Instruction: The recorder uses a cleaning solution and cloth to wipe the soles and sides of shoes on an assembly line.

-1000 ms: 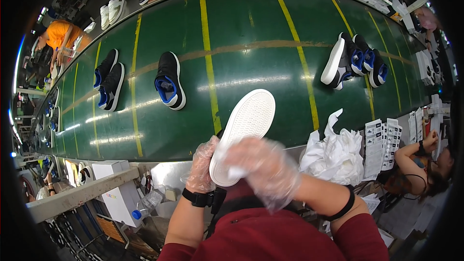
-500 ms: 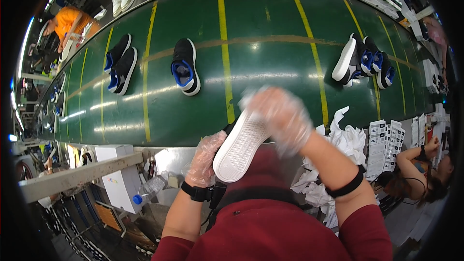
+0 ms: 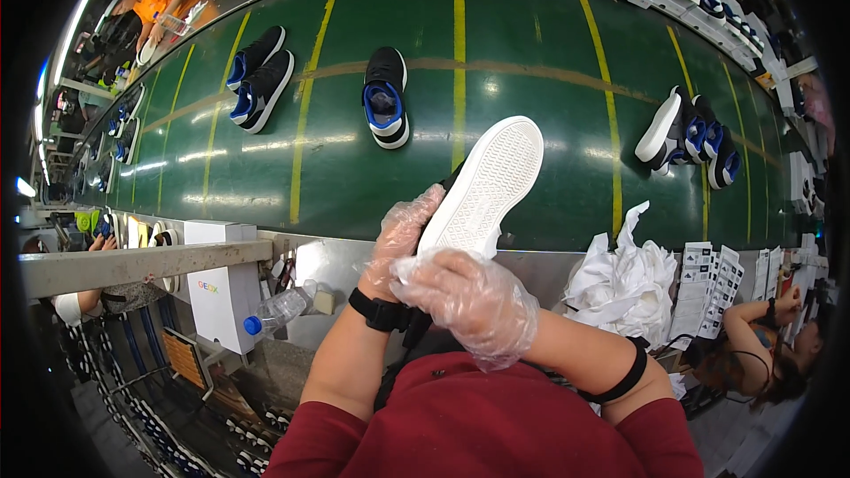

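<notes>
A dark sneaker (image 3: pixel 491 181) with a white patterned sole is tilted up in front of me, sole facing me and toe pointing away to the right. My left hand (image 3: pixel 405 230), in a clear plastic glove, grips it along its left side. Over the heel end lies my right hand (image 3: pixel 474 305), also gloved, its fingers curled and pressed together. A bit of white cloth (image 3: pixel 491 242) shows beside these fingers; most of it is hidden. The shoe's upper is largely out of sight behind the sole.
A green worktop (image 3: pixel 531 62) with yellow lines carries a single sneaker (image 3: pixel 385 97), a pair (image 3: pixel 261 80) at left and several shoes (image 3: pixel 695 137) at right. Crumpled white material (image 3: pixel 624 288) and label sheets (image 3: pixel 708 288) lie right. A plastic bottle (image 3: pixel 279 312) and white box (image 3: pixel 221 288) are left.
My right hand has come down from the toe end to the heel end. The sneaker has been raised farther forward over the worktop, and its sole shows more fully.
</notes>
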